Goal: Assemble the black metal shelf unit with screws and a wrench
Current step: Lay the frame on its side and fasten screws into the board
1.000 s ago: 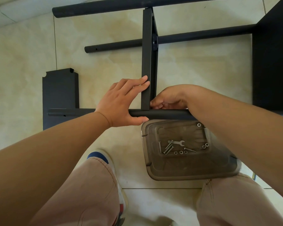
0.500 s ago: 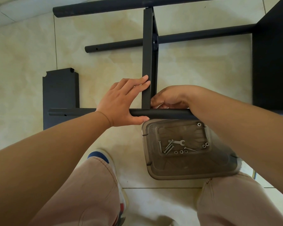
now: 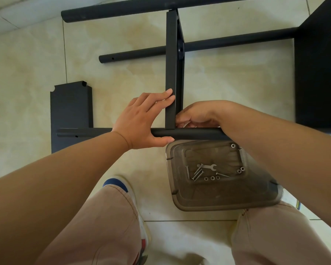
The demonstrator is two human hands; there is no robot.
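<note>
A black shelf panel (image 3: 170, 64) stands on edge, and its near end meets a black tube (image 3: 195, 133) lying across the floor. My left hand (image 3: 141, 119) presses straight fingers against the panel's left face, with the thumb lying along the tube's near side. My right hand (image 3: 197, 115) is curled at the joint on the panel's right side, pinching something small and pale that looks like a screw. A small wrench (image 3: 208, 166), loose screws (image 3: 197, 174) and nuts (image 3: 212, 178) lie in a clear brown bin (image 3: 218, 199) just below the tube.
Two more black tubes lie beyond, one at the top (image 3: 122, 10) and one behind the panel (image 3: 138, 54). A flat black panel (image 3: 71, 108) lies on the tiles at left, a large black panel (image 3: 319, 73) at right. My knees and a shoe (image 3: 118, 184) are below.
</note>
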